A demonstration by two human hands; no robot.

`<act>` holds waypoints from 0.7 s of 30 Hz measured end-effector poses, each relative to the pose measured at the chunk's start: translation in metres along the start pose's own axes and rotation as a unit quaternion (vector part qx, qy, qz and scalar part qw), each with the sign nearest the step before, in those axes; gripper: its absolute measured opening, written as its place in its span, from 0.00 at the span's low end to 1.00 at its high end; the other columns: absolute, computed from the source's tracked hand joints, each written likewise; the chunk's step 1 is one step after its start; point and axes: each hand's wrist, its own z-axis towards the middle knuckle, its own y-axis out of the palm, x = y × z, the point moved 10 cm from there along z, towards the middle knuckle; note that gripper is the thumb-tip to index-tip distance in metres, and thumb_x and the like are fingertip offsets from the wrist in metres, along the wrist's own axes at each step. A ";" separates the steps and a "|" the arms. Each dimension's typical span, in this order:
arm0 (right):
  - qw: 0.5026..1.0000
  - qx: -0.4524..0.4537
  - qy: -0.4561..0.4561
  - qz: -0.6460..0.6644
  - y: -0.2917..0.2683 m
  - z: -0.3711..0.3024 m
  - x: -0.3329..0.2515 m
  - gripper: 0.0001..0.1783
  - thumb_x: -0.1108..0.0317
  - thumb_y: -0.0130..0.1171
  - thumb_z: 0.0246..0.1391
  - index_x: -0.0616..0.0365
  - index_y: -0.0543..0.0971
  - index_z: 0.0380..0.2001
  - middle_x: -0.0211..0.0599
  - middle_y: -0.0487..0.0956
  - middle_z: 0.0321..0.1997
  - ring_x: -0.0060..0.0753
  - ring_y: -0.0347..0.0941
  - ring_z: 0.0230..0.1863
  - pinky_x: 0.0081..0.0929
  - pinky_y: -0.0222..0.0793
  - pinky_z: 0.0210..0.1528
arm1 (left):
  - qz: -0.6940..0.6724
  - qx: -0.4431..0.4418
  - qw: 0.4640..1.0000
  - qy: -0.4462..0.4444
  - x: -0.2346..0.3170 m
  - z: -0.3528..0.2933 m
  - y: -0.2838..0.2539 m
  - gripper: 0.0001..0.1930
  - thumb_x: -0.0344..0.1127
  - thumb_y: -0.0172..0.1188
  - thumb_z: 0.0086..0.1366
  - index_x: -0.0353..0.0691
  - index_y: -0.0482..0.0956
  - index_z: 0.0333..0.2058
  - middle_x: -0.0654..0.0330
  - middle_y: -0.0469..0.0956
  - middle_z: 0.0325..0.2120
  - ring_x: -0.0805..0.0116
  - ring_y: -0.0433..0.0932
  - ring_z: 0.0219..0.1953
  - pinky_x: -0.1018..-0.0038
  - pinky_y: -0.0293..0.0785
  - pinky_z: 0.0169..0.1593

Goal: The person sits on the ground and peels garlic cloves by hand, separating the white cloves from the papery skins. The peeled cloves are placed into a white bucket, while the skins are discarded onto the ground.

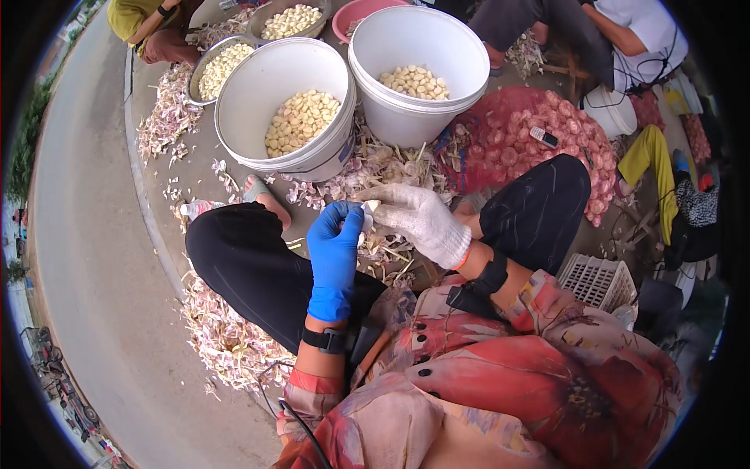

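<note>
In front of my lap, both hands meet at a small pale garlic clove (367, 219). My left hand (331, 246), in a blue rubber glove, pinches it between thumb and fingers. My right hand (426, 221) wears a white knit glove; its fingertips close on the clove from the other side. Fingers partly cover the clove, so how much skin it carries is unclear. Beyond my hands stand two white buckets, the left one (238, 105) and the right one (414, 39), each with peeled cloves (303, 125) at the bottom. Papery garlic skins (391, 168) litter the ground below my hands.
A red mesh sack of garlic bulbs (500, 137) lies at right, with a phone (544, 137) on it. A white plastic basket (598, 280) sits by my right hip. Metal bowls of cloves (221, 70) and a pink basin (340, 22) stand farther back. Other people sit nearby.
</note>
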 end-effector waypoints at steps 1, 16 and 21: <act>0.999 0.001 -0.014 -0.035 -0.001 0.002 -0.001 0.16 0.73 0.55 0.63 0.65 0.77 0.52 0.35 0.81 0.48 0.24 0.78 0.46 0.23 0.77 0.49 | -0.001 -0.007 1.000 0.018 -0.001 0.001 0.001 0.09 0.36 0.59 0.68 0.36 0.81 0.37 0.67 0.78 0.28 0.82 0.70 0.28 0.84 0.65 0.33; 0.966 -0.058 -0.098 -0.234 0.001 0.005 -0.042 0.22 0.75 0.55 0.62 0.64 0.72 0.59 0.36 0.77 0.54 0.25 0.74 0.54 0.27 0.71 0.57 | 0.328 0.041 0.886 0.324 0.072 -0.020 0.021 0.16 0.27 0.67 0.58 0.45 0.82 0.46 0.62 0.77 0.30 0.68 0.77 0.31 0.74 0.69 0.33; 0.995 -0.099 -0.018 -0.016 0.004 -0.002 -0.022 0.20 0.69 0.52 0.65 0.65 0.72 0.57 0.34 0.78 0.47 0.27 0.76 0.44 0.26 0.72 0.47 | 0.509 0.061 0.743 0.430 0.084 -0.043 0.045 0.09 0.28 0.69 0.54 0.45 0.81 0.34 0.61 0.77 0.28 0.58 0.77 0.27 0.66 0.71 0.30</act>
